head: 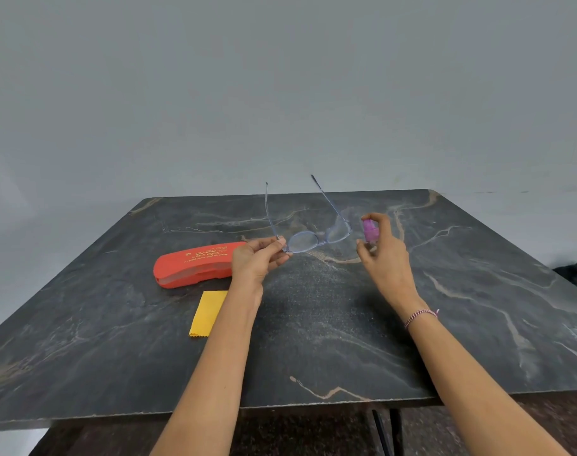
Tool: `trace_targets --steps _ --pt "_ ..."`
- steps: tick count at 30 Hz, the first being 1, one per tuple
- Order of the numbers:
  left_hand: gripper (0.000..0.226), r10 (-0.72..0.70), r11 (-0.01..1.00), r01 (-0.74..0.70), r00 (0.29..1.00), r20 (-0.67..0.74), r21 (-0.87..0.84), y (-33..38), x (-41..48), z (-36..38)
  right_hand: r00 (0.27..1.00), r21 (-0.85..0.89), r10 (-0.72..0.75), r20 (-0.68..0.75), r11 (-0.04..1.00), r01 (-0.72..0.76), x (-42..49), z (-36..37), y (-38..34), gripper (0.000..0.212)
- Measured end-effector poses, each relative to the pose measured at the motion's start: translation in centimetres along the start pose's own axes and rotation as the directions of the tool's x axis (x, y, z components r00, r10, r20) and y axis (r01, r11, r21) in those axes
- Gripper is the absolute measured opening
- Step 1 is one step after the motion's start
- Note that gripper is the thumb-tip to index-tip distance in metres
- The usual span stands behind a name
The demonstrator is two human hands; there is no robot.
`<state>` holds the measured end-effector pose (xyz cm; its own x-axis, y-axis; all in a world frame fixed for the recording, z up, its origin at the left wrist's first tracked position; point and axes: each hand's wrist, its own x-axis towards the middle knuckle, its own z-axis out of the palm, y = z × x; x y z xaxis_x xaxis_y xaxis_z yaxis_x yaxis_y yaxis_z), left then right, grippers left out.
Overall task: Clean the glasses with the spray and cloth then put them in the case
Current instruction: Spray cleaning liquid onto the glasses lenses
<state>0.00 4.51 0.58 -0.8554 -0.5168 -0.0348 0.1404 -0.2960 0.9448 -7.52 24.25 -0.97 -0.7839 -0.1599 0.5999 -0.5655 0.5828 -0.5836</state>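
My left hand (259, 258) pinches the blue-framed glasses (316, 236) at their left hinge and holds them above the dark table, temples unfolded and pointing away from me. Just right of the lenses, my right hand (384, 255) grips a small purple spray bottle (370, 230), forefinger curled over its top, nozzle end toward the glasses. A red glasses case (195, 264) with gold lettering lies on the table left of my left hand, lid down or nearly so. In front of the case, a yellow cloth (208, 312) lies flat, partly hidden by my left forearm.
The dark marble-patterned table (329, 340) fills the lower view, its near edge close to me. A plain grey wall stands behind it. A dark object (576, 271) shows past the table's right edge.
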Motion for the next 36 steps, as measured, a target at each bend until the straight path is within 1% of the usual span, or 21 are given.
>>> trace_targets --steps 4,7,9,11,13,17,23,26,31,36 --pt "0.006 -0.055 0.998 0.056 0.998 0.016 -0.040 0.2 -0.1 0.0 1.000 0.013 0.011 0.008 1.000 -0.011 0.0 0.1 0.3 0.042" --pt "0.006 -0.083 0.994 0.084 0.996 0.019 -0.072 0.3 -0.2 -0.1 0.999 0.040 0.027 -0.021 0.999 -0.026 0.0 0.0 0.5 0.041" --pt "0.006 -0.096 0.991 0.098 0.995 0.024 -0.091 0.4 -0.1 -0.2 0.997 0.110 0.070 -0.026 0.992 -0.066 0.1 -0.1 0.7 0.044" --pt "0.006 -0.099 0.990 0.101 0.995 0.022 -0.098 0.4 -0.1 -0.2 0.993 0.220 0.113 0.017 0.969 -0.114 0.1 -0.1 0.8 0.052" --pt "0.006 -0.099 0.989 0.101 0.995 0.020 -0.105 0.4 0.0 -0.2 0.990 0.286 0.124 0.064 0.948 -0.137 0.2 -0.1 0.9 0.056" --pt "0.009 -0.101 0.988 0.102 0.995 0.017 -0.115 0.3 0.0 -0.2 0.989 0.293 0.110 0.104 0.947 -0.136 0.2 -0.4 1.2 0.051" --pt "0.012 -0.095 0.990 0.095 0.995 0.001 -0.101 0.5 -0.2 -0.3 0.984 0.290 0.131 0.124 0.943 -0.162 0.3 -0.3 1.8 0.053" --pt "0.017 -0.098 0.991 0.097 0.995 -0.003 -0.093 0.7 -0.4 -0.5 0.980 0.248 0.134 0.148 0.954 -0.168 0.0 -0.2 2.2 0.059" --pt "0.006 -0.072 0.992 0.070 0.997 -0.012 -0.105 1.6 -0.7 -1.6 0.976 0.237 0.150 0.159 0.954 -0.185 -0.3 -0.3 2.4 0.068" --pt "0.004 -0.031 0.995 0.028 0.999 -0.025 -0.101 2.7 -1.4 -3.1 0.971 0.231 0.172 0.167 0.950 -0.208 -0.4 -0.3 2.6 0.077"
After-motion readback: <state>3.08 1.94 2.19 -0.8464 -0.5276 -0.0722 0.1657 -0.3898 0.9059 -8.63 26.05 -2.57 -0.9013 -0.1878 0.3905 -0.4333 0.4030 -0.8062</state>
